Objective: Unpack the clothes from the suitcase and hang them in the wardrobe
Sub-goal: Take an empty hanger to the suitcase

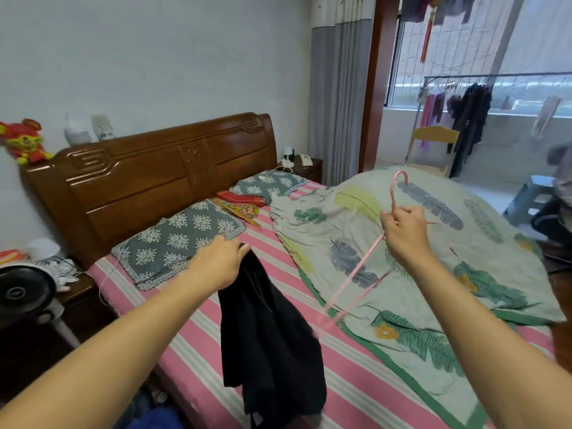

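My left hand point(221, 261) grips the top edge of a black garment point(269, 342), which hangs down over the pink striped bed point(356, 382). To its right, my right hand point(404, 232) holds a pink wire hanger point(356, 280) just below its hook. The hook points up and away, and the hanger's frame slants down to the left toward the garment. Hanger and garment are apart. Neither the suitcase nor the wardrobe is in view.
A leaf-print quilt point(433, 274) is heaped on the bed's right half, with two floral pillows point(182, 239) by the wooden headboard point(161, 178). A fan point(24, 295) stands at the left. A chair point(431, 150) and clothes rack point(470, 119) are beyond the doorway.
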Action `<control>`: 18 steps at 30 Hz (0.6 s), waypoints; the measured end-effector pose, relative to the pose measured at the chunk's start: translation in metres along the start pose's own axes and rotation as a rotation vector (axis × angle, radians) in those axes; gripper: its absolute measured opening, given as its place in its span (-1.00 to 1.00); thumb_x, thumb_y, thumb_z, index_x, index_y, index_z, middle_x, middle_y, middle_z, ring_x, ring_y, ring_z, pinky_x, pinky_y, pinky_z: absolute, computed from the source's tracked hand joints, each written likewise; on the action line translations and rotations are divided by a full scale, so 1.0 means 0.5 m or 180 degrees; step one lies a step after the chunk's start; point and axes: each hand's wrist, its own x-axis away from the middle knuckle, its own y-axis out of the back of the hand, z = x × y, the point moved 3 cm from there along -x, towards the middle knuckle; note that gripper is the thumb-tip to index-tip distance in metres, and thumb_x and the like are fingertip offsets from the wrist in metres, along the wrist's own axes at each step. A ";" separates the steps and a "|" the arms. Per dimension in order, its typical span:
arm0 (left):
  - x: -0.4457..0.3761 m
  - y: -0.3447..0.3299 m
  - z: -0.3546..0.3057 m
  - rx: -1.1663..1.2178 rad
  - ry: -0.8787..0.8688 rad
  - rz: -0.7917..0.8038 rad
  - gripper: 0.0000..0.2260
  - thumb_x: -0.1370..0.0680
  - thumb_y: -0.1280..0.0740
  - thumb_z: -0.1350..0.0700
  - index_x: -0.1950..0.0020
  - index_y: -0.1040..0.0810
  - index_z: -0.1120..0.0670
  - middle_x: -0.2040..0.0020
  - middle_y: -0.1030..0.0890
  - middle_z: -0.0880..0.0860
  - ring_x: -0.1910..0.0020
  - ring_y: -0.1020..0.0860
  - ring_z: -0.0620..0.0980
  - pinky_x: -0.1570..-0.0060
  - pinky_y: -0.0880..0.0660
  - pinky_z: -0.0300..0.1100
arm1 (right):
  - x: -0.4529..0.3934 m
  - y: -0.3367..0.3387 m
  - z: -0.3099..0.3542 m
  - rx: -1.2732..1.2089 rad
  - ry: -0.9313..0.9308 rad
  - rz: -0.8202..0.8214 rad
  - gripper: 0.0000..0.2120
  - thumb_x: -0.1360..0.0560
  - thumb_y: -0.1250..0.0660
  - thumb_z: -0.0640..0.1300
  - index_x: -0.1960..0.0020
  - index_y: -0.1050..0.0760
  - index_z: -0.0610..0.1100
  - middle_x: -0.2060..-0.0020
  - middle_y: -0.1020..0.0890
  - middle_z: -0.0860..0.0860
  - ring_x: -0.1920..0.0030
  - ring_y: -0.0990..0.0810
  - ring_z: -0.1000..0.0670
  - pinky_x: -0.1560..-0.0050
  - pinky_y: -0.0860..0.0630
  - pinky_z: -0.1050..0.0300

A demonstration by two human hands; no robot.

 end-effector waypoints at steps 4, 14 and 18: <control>-0.017 -0.015 0.004 0.0717 -0.0027 0.0199 -0.66 -0.73 -0.10 -0.06 -0.17 -0.52 0.15 -0.04 -0.59 0.13 0.00 -0.54 0.16 0.03 -0.47 0.00 | 0.032 -0.045 -0.015 -0.1564 -0.0209 0.1162 -0.73 -0.68 -0.18 -0.07 -0.23 -0.58 -0.17 -0.33 -0.53 -0.05 -0.19 -0.59 -0.01 -0.31 -0.49 -0.02; -0.048 -0.017 0.051 0.1454 0.0473 0.0421 -0.73 -0.73 -0.15 0.06 -0.08 -0.51 0.22 -0.01 -0.57 0.14 0.05 -0.51 0.11 0.13 -0.34 -0.06 | 0.125 -0.051 -0.029 -0.0542 0.0503 0.1761 -0.80 -0.66 -0.22 -0.19 0.00 -0.63 -0.10 0.13 -0.73 0.06 0.35 -0.55 0.08 0.29 -0.46 0.15; -0.052 0.003 0.015 0.0659 -0.0182 0.0596 -0.77 -0.73 -0.15 0.01 -0.03 -0.50 0.10 0.05 -0.57 0.06 0.05 -0.51 0.09 0.12 -0.34 -0.10 | 0.130 -0.054 0.002 -0.0339 0.0724 0.1671 -0.67 -0.65 -0.26 -0.14 0.23 -0.66 -0.10 0.20 -0.62 0.15 0.31 -0.50 0.23 0.24 -0.34 0.33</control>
